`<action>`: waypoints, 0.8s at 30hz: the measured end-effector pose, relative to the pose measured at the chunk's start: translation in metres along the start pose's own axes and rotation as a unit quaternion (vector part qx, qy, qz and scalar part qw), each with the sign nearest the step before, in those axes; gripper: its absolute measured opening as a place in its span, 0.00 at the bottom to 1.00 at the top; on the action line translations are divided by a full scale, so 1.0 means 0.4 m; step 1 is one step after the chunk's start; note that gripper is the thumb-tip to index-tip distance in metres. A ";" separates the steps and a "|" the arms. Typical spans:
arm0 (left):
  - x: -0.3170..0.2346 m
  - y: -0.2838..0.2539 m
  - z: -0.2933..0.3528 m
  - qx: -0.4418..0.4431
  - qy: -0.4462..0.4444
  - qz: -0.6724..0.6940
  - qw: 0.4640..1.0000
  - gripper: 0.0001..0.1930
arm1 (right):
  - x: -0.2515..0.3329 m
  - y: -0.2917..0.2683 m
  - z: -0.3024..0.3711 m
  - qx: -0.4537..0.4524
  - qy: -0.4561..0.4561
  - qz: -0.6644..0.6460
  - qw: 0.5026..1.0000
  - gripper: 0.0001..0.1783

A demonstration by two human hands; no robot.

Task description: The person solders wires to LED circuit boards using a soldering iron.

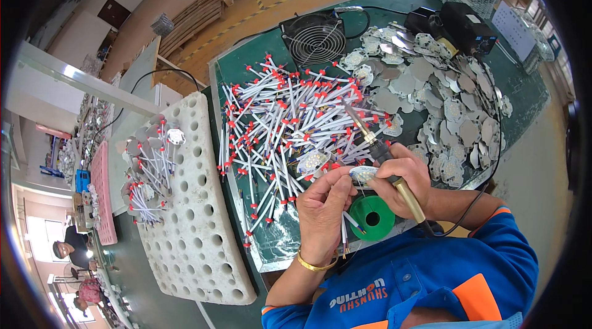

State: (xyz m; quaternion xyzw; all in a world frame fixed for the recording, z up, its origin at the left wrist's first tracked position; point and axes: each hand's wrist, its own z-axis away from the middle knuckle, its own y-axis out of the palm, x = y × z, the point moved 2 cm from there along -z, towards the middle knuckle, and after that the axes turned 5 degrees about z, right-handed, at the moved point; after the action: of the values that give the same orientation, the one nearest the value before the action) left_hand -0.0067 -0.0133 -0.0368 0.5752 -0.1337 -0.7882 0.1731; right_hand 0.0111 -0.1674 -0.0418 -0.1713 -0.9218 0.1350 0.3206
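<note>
My left hand point(327, 202) pinches the edge of a small white LED circuit board point(364, 174). A white-sleeved cable point(344, 230) with bare coloured ends hangs below its fingers. My right hand point(408, 181) is closed around a soldering iron point(409, 201) with a brass-coloured handle. Its tip points up and left, away from the board, over the cable pile. The right fingers also touch the board's right side. Beneath both hands, close to my body, sits a green solder spool point(372, 218), with a thin strand rising from it.
Many white cables with red rings point(290, 119) cover the table's middle. Loose circuit boards point(453, 113) heap up on the right. Behind stand a black fan point(313, 39) and a black soldering station point(467, 28). A white perforated panel point(191, 230) holds more cables at left; the iron's cord loops right.
</note>
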 end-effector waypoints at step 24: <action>-0.023 -0.002 0.014 0.023 0.025 -0.092 0.995 0.10 | 0.020 -0.145 0.011 0.127 -0.081 -0.107 0.983 0.16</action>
State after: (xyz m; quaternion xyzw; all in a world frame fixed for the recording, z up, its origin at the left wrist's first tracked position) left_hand -0.0096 -0.0086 -0.0274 0.6083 -0.0939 -0.7831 0.0894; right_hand -0.0110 -0.2171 -0.0199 -0.0185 -0.9330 0.2290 0.2769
